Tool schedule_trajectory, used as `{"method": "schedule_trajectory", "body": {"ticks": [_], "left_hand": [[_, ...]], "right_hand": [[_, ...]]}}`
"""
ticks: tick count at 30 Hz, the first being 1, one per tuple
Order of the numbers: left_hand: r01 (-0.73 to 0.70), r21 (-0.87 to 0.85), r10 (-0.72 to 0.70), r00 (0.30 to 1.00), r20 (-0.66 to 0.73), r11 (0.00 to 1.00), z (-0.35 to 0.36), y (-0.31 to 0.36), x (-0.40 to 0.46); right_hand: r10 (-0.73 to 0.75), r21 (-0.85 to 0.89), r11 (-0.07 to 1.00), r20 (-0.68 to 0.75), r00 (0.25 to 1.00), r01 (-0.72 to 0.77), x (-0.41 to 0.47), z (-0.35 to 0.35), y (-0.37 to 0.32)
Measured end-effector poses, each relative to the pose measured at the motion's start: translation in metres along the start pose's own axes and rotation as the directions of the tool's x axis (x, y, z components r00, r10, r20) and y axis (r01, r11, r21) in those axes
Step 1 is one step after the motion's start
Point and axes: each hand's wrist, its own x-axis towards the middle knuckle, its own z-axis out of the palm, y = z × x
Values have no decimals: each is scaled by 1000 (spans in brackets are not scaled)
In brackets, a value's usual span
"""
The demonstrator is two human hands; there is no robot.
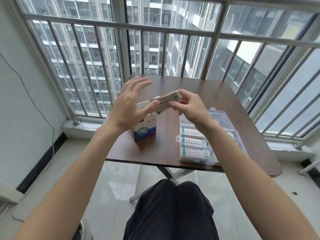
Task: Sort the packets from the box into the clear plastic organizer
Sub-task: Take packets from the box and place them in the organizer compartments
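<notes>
Aloft, thin paper packets [165, 101] in right hand [190, 108].

Single view, head-worn wide-angle camera, seated wearer. Faces forward and down over both forearms toward a brown table [204, 94] set before a barred window [155, 32]. Both hands close to the lens, raised at mid-frame; fingers [138, 84] of the left hand [129, 108] sit left of the right hand [190, 106]. Table surface lies beyond and below the fingers; wearer's knees at lower frame edge. Straight lines bow near the edges.
</notes>
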Motion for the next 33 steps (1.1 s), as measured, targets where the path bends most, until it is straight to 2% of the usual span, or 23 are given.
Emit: {"method": "schedule_trajectory", "body": {"ticks": [2,5,7,9,14,18,23,27,29,31,33], "left_hand": [[35,-148,-9,984,177,988,5,23,9],[240,-326,-34,848,530,914,26,43,15],[344,-458,9,792,611,820,45,50,11],[426,-537,-5,787,617,728,63,58,8],[558,-583,-144,784,604,590,97,66,2],[582,-578,-206,784,585,572,109,60,2],[587,-524,-151,742,654,617,112,59,0],[616,-576,-161,745,647,537,108,58,-3],[573,-574,-215,792,572,584,109,54,-3],[482,-524,-254,857,448,702,113,45,-1],[441,-504,-280,888,365,742,116,36,1]], "right_hand": [[0,13,1000,80,997,-1,-13,-12,3],[-1,45,999,91,996,-3,-29,-29,10],[20,61,998,54,998,-23,-37,-40,17],[60,47,997,2,998,-60,-44,-50,26],[149,81,987,-104,983,-141,-56,-66,48],[143,-11,989,-117,983,-145,-57,-73,54],[52,-209,975,-103,993,-73,-53,-74,54],[36,-252,964,-168,985,-79,-48,-70,58],[69,-255,960,-182,981,-115,-46,-71,59],[125,-235,956,-209,970,-174,-43,-77,62],[173,-257,937,-244,954,-235,-39,-83,67]]}}
